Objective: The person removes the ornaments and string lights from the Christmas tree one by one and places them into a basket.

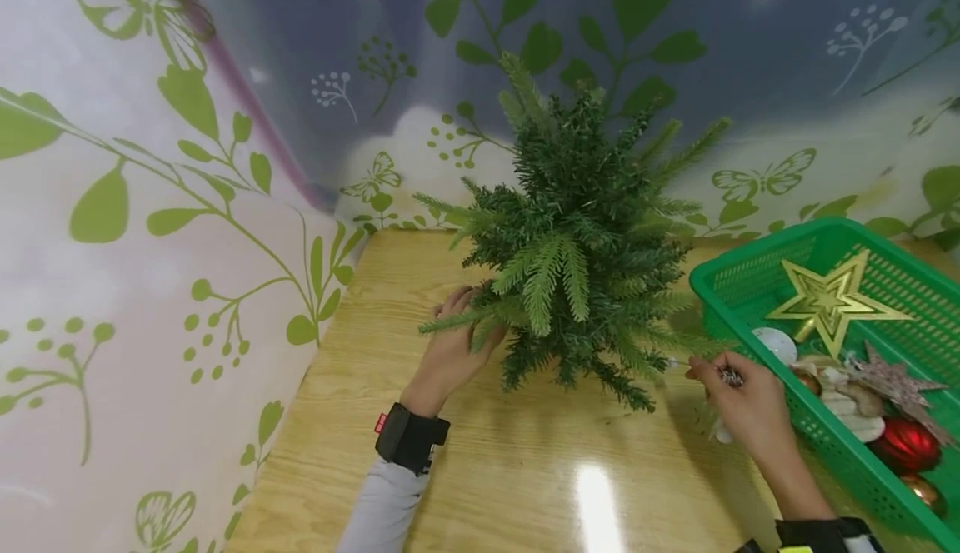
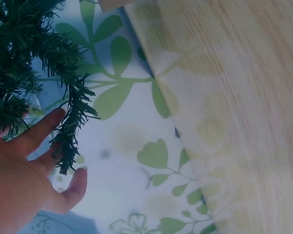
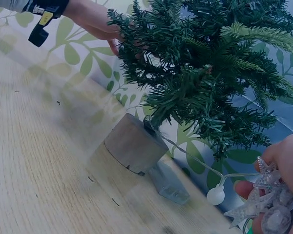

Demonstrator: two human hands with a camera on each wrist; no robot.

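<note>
A small artificial Christmas tree (image 1: 577, 203) stands on the wooden table. My left hand (image 1: 452, 361) reaches in at its left side, fingers spread loosely among the lower branches; a drooping dark green branch (image 2: 72, 122) lies against the fingers in the left wrist view. On the other side, my right hand (image 1: 757, 407) grips a bunch of clear string lights (image 3: 276, 207), star-shaped and round. Its wire (image 3: 190, 155) runs from near the tree's round wooden base (image 3: 136, 144) to that hand, with a white ball bulb (image 3: 216, 195) hanging from it.
A green plastic basket (image 1: 806, 420) at the right holds a gold star (image 1: 828, 299), a glittery pinkish star (image 1: 892, 376), a red ball (image 1: 907, 445) and other ornaments. A grey translucent box (image 3: 171, 187) lies beside the tree's base. Patterned walls (image 1: 420, 153) border the table.
</note>
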